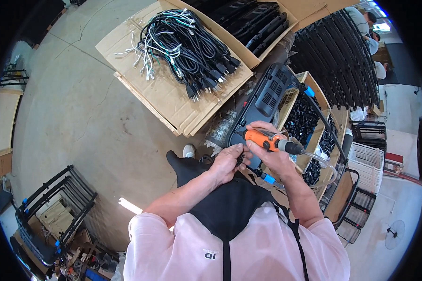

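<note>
My right hand [273,157] is wrapped round an orange power screwdriver [262,139], with a clear hose running from its grey and black rear end. Its tip points left, at the near end of a black plastic housing [269,96] with vent slots. Beside it, my left hand [227,163] is closed round a small clump of black screws [240,160], partly hidden by the fingers. The housing lies within a black tubular frame [321,112] with blue bands. Whether the tip touches a screw I cannot make out.
Black power cords [190,47] with bare white and green wire ends lie on a cardboard stack [150,100] at the far left. Wooden bins [286,110] of small black parts stand to the right. Beyond are stacked black frames [335,61], a white crate [365,161] and other people.
</note>
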`<action>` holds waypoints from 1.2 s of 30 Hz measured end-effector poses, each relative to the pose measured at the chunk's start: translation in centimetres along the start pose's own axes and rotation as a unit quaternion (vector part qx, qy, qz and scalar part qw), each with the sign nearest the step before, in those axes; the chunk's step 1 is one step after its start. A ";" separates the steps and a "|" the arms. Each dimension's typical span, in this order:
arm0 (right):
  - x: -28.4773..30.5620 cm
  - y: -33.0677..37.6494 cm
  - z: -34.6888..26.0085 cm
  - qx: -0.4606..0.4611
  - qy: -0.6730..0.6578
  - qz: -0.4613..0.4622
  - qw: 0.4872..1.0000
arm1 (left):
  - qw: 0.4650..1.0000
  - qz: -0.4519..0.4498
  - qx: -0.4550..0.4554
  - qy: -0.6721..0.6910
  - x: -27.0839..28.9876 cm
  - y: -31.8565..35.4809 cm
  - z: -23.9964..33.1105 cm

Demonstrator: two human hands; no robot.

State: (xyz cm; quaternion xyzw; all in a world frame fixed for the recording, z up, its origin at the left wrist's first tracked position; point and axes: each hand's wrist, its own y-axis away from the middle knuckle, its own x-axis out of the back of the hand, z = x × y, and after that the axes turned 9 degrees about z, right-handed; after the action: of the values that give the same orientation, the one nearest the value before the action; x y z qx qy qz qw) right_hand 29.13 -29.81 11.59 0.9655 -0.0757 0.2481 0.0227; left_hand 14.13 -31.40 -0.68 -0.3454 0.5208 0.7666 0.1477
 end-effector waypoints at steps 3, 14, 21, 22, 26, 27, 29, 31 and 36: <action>-0.1 -0.4 0.2 -0.025 0.010 -0.035 0.999 | 1.000 -0.021 -0.007 -0.016 0.8 0.1 0.3; -0.4 -0.7 0.4 -0.030 0.032 -0.058 0.997 | 0.999 -0.034 -0.027 -0.018 1.1 1.1 1.1; 1.1 0.0 -1.1 -0.039 -0.040 0.020 0.998 | 0.993 -0.073 -0.043 -0.078 1.4 1.4 2.0; 1.7 0.2 -1.2 -0.041 -0.085 0.045 0.995 | 0.992 -0.082 -0.048 -0.080 1.0 1.4 2.3; 4.4 1.3 -1.9 -0.056 -0.131 0.107 0.984 | 0.995 -0.054 -0.042 -0.069 -1.4 0.9 2.8; 5.2 1.4 -1.7 -0.045 -0.139 0.119 0.982 | 0.996 -0.046 -0.033 -0.069 -2.1 0.5 3.0; 6.5 1.7 -1.8 -0.045 -0.155 0.143 0.976 | 0.996 -0.035 -0.022 -0.074 -3.6 -0.2 3.2; 8.1 2.1 -1.6 -0.032 -0.159 0.165 0.973 | 0.995 -0.047 -0.024 -0.083 -4.7 -1.5 3.1; 11.7 2.6 0.0 -0.023 -0.185 0.196 0.963 | 0.997 -0.064 -0.028 -0.036 -7.7 -4.9 2.5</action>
State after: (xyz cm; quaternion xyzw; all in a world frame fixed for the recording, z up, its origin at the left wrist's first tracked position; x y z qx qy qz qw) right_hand 38.88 -33.91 17.29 0.9601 -0.2719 0.0629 -0.0188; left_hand 21.56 -26.13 1.71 -0.3547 0.4701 0.7816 0.2054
